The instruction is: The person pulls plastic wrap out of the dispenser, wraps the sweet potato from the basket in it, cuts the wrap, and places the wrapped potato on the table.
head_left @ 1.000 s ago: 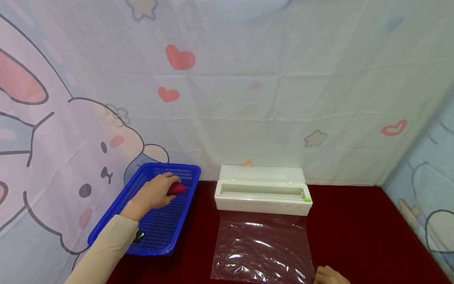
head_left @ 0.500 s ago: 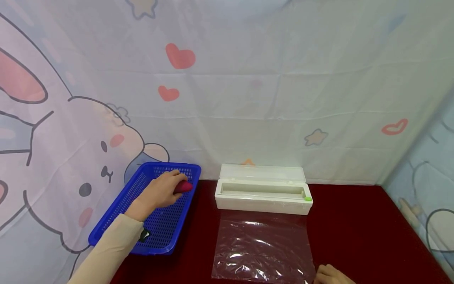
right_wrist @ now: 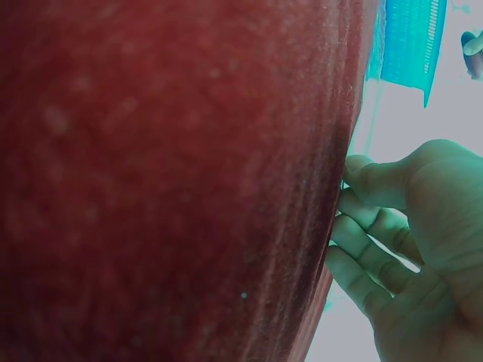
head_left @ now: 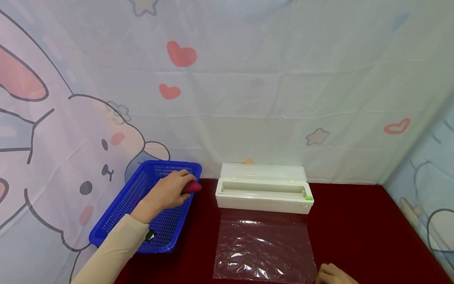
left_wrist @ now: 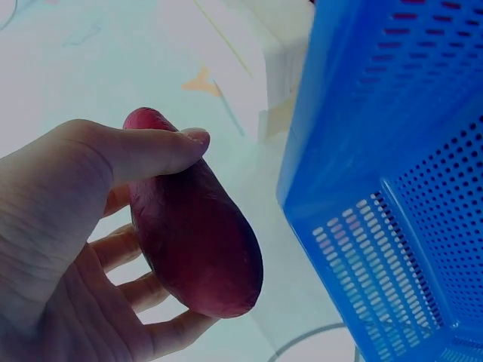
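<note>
My left hand (head_left: 170, 192) grips a plump, purple-red sweet potato (head_left: 192, 187) over the right rim of the blue basket (head_left: 114, 208). In the left wrist view, the thumb lies across the sweet potato (left_wrist: 200, 249) and the fingers curl behind it. At the front of the table, my right hand (head_left: 331, 274) pinches the near right corner of a clear sheet of cling film (head_left: 262, 248). The right wrist view has the thumb and fingertips of that hand (right_wrist: 411, 241) right at the table's edge. The film runs out from a white dispenser box (head_left: 262, 205).
The box's lid (head_left: 262, 172) stands raised, and a green slider (head_left: 309, 198) sits at its right end. A small black-and-white item (head_left: 150, 235) lies in the basket. Dark red cloth (head_left: 354, 225) covers the table, with a printed curtain (head_left: 230, 90) behind.
The left hand has carried the sweet potato rightward, from inside the basket to over its right rim. My right hand stays at the film's corner.
</note>
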`<control>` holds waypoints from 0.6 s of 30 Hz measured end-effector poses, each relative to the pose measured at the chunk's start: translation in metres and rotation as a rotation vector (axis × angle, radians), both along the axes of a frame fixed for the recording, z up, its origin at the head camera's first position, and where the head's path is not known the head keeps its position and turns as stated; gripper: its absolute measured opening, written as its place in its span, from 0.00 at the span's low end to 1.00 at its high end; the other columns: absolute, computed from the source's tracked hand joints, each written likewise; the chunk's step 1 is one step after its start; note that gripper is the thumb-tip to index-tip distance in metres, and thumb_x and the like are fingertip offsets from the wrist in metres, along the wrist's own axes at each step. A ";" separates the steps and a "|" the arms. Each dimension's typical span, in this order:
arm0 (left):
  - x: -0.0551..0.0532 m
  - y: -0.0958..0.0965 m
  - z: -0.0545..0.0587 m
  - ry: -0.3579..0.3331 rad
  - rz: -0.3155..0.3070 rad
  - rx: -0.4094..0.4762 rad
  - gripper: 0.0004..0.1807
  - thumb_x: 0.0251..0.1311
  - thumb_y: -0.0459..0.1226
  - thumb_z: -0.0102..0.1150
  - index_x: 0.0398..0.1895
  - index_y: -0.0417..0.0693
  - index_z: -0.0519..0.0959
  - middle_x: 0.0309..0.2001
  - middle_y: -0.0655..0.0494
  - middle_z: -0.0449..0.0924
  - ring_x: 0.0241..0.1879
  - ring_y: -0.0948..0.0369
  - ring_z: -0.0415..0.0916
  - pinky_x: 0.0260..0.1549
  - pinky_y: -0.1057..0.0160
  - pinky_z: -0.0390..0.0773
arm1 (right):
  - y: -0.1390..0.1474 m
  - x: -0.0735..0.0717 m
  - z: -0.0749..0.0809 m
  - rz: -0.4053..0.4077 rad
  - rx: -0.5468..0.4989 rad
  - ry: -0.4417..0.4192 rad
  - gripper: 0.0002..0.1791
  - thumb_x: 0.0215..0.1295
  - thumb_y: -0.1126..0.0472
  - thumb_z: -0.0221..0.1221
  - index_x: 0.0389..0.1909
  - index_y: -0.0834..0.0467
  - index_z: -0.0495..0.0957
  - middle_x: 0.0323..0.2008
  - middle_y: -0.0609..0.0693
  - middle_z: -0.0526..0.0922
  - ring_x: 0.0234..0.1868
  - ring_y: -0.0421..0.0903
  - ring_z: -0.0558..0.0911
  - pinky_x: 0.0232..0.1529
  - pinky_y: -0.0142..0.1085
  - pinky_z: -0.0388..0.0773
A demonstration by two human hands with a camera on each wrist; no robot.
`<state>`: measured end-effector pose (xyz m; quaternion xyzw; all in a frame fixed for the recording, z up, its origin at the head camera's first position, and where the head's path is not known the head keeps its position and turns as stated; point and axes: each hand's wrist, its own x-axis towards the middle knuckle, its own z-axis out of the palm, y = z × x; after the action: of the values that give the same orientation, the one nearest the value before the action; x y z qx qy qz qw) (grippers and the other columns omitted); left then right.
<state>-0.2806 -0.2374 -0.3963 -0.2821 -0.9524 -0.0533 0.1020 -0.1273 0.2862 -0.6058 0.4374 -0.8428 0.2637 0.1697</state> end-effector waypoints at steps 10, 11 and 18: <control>0.001 0.017 0.001 0.016 -0.043 -0.001 0.24 0.59 0.35 0.78 0.59 0.45 0.84 0.53 0.48 0.83 0.47 0.49 0.82 0.48 0.47 0.87 | 0.000 0.001 0.000 -0.075 0.012 0.001 0.21 0.46 0.66 0.79 0.25 0.42 0.76 0.32 0.27 0.70 0.34 0.22 0.63 0.30 0.15 0.60; 0.001 0.019 0.001 0.011 -0.042 0.000 0.24 0.60 0.35 0.77 0.59 0.46 0.84 0.53 0.48 0.83 0.47 0.50 0.82 0.49 0.47 0.87 | 0.000 0.001 -0.001 -0.074 0.011 0.014 0.21 0.45 0.66 0.79 0.25 0.42 0.77 0.32 0.27 0.70 0.34 0.22 0.63 0.30 0.14 0.59; 0.004 0.026 0.003 -0.011 -0.039 -0.001 0.24 0.61 0.38 0.77 0.61 0.47 0.84 0.53 0.49 0.83 0.47 0.51 0.82 0.48 0.47 0.87 | 0.002 -0.004 -0.005 -0.032 -0.014 0.084 0.20 0.40 0.67 0.78 0.26 0.44 0.77 0.31 0.31 0.71 0.34 0.23 0.65 0.31 0.14 0.58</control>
<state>-0.2769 -0.2115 -0.3935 -0.3003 -0.9474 -0.0563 0.0958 -0.1316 0.2882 -0.6104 0.4336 -0.8398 0.2485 0.2123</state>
